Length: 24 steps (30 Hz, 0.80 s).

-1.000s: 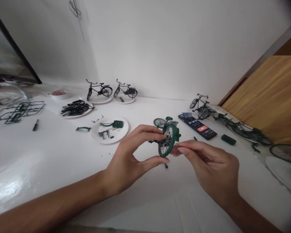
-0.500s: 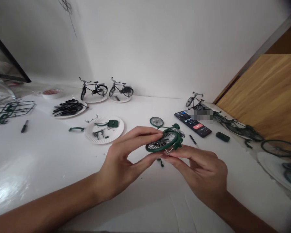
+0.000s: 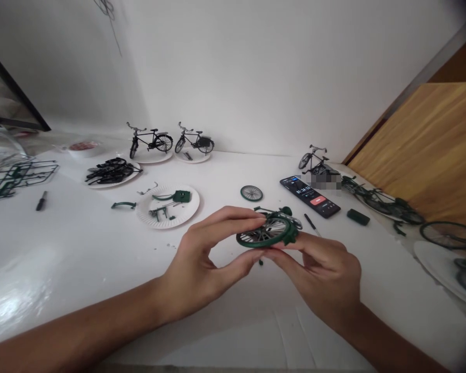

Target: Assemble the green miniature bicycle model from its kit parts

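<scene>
Green model bicycle (image 3: 270,230): held just above the tabletop (image 3: 101,248), roughly midway between its left and right sides and toward the near edge. Nearer wheel lies tipped almost flat; frame and further parts are largely covered by this wheel and by fingers, so their arrangement is hard to make out.

Left hand (image 3: 202,259): enters from the near left corner, palm inward. Fingers arch over the top of the wheel, thumb extends beneath; grip is closed on the bicycle. Contact under the rim partly hidden.

Right hand (image 3: 326,264): enters from the near right corner, fingers curled. Thumb tip meets the left thumb under the wheel; forefinger passes behind it. Fingertips obscured; cannot tell whether they pinch the bicycle or a small part. A small dark piece (image 3: 260,262) shows below the thumbs, mostly covered.

Phone (image 3: 309,196): lies beyond the right hand, display upward, timer reading 01:24:53; smaller text illegible. A pixelated patch (image 3: 326,181) masks the area at its far end. Screwdriver (image 3: 310,221) lies between phone and right hand, near end of its shaft hidden. Loose wheel (image 3: 251,193) rests flat beyond the bicycle.

At the tabletop's left side, green part frames (image 3: 19,178) are cut off by the view; the plate (image 3: 431,264) at the right side is likewise cropped.
</scene>
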{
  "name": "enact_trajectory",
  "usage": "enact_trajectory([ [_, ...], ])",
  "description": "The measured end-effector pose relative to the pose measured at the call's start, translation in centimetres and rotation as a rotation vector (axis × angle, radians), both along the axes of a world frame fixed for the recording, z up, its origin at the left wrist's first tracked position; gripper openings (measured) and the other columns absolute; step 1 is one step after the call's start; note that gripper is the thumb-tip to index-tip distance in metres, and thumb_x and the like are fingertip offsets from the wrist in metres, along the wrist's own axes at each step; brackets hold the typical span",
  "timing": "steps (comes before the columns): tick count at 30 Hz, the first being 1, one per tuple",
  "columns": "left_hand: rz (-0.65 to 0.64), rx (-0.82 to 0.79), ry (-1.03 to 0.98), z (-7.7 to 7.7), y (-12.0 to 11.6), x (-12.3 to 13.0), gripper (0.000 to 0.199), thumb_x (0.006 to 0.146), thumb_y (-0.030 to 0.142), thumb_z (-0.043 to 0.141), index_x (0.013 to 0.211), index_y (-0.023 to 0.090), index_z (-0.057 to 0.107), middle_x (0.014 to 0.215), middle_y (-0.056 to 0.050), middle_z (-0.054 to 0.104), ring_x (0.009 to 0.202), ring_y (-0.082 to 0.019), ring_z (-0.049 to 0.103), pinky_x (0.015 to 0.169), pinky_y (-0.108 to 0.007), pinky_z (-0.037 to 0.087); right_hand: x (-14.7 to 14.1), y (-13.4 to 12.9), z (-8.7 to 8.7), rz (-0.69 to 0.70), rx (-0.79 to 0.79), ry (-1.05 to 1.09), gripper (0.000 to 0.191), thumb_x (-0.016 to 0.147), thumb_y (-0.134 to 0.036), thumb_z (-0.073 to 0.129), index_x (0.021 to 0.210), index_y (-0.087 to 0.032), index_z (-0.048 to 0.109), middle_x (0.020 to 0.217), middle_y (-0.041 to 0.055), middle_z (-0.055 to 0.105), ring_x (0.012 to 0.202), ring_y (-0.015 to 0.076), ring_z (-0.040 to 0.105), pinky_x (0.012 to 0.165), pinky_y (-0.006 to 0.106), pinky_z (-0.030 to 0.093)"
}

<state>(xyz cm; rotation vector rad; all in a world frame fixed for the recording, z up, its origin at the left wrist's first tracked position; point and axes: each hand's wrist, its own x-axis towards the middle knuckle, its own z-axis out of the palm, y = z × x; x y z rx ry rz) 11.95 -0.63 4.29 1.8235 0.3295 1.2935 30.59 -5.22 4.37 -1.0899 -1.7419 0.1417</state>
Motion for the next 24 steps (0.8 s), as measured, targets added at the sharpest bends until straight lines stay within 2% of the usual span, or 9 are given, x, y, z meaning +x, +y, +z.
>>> enact_trajectory([
  [4, -0.057, 0.007, 0.031, 0.45, -0.08, -0.58, 0.034, 0.09, 0.01, 0.062, 0.124, 0.014, 0.065, 0.125, -0.013, 0.063, 0.12, -0.025, 0.058, 0.104, -0.04, 0.05, 0.33, -0.13, 0.37, -0.05, -0.052, -0.025, 0.018, 0.077, -0.005, 0.071, 0.083, -0.022, 0.071, 0.077, -0.0041, 0.075, 0.067, 0.0151, 0.072, 0.061, 0.023, 0.059],
  [8, -0.025, -0.031, 0.039, 0.4, 0.17, -0.77, 0.027, 0.093, 0.007, 0.057, 0.116, 0.015, 0.067, 0.119, -0.01, 0.066, 0.115, -0.022, 0.06, 0.099, -0.038, 0.052, 0.47, -0.08, 0.23, -0.044, -0.077, 0.002, 0.015, 0.076, -0.007, 0.072, 0.08, -0.022, 0.071, 0.078, -0.0031, 0.076, 0.067, 0.0165, 0.072, 0.062, 0.025, 0.06],
  [15, 0.046, -0.044, 0.05, -0.06, 0.73, -0.64, 0.021, 0.088, 0.006, 0.065, 0.106, 0.016, 0.068, 0.103, -0.008, 0.069, 0.099, -0.02, 0.065, 0.087, -0.035, 0.054, 0.66, 0.04, -0.32, 0.008, -0.075, 0.064, 0.021, 0.077, -0.01, 0.076, 0.087, -0.028, 0.073, 0.086, -0.0049, 0.077, 0.072, 0.0131, 0.072, 0.068, 0.023, 0.059],
  [24, 0.055, -0.065, 0.053, -0.11, 0.76, -0.64, 0.016, 0.086, 0.007, 0.069, 0.098, 0.018, 0.068, 0.096, -0.006, 0.07, 0.092, -0.018, 0.065, 0.082, -0.033, 0.054, 0.54, 0.11, 0.18, 0.006, -0.188, 0.124, 0.007, 0.076, -0.02, 0.079, 0.079, -0.025, 0.075, 0.078, -0.0002, 0.078, 0.068, 0.0165, 0.073, 0.058, 0.024, 0.058],
])
